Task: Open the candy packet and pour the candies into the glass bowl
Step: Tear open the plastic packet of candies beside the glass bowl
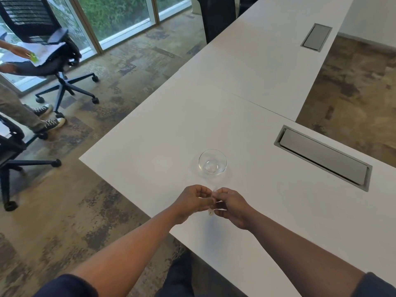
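Note:
A small clear glass bowl (212, 161) stands empty on the white table (246, 103). Just in front of it, above the table, my left hand (194, 202) and my right hand (230, 205) meet fingertip to fingertip. Both pinch a small, mostly clear candy packet (212, 202) held upright between them. Only a thin strip of the packet shows, with a bit of yellow-green at its lower end; the fingers hide the rest. I cannot tell whether the packet is torn open.
Two grey cable hatches (323, 157) (316, 37) are set into the table on the right. Office chairs (49, 46) stand on the carpet at the left, where another person (19, 108) stands holding something green. The table's near-left edge runs diagonally under my left forearm.

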